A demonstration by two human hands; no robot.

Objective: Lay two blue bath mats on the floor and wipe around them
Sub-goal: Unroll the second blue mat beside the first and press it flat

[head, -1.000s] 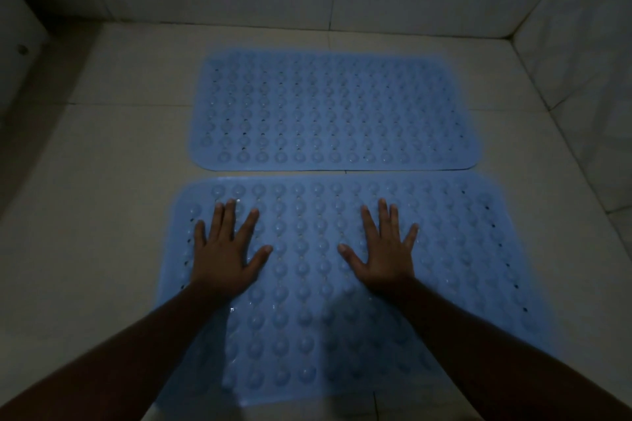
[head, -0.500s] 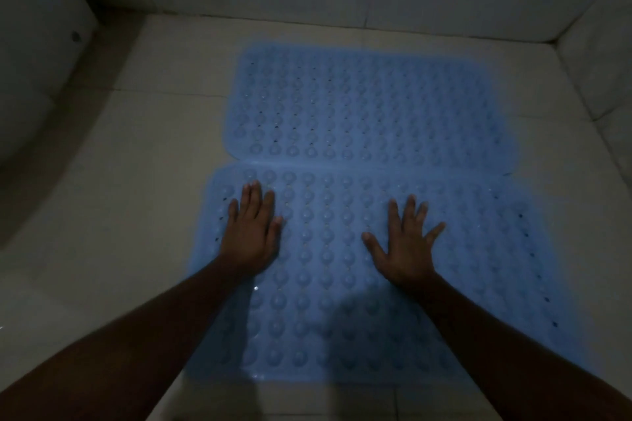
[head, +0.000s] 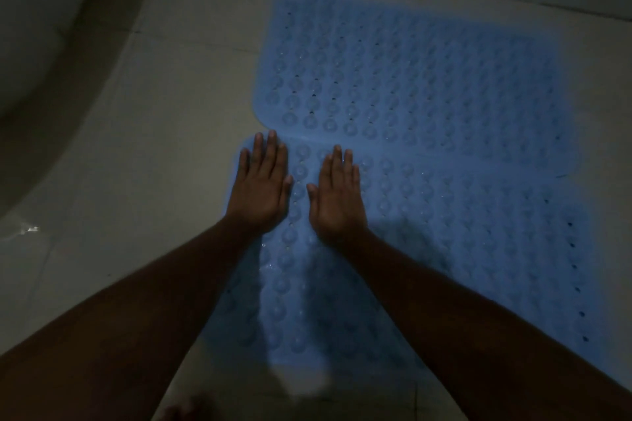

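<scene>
So the near mat (head: 444, 249) sticks down, the left hand (head: 261, 188) and right hand (head: 338, 202) press it, flat open, holding nothing

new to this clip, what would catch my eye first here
Two blue studded mats lie on the dim tiled floor: the near mat and the far mat just beyond it. The left hand and right hand press flat, side by side, on the near mat's far left corner.
</scene>
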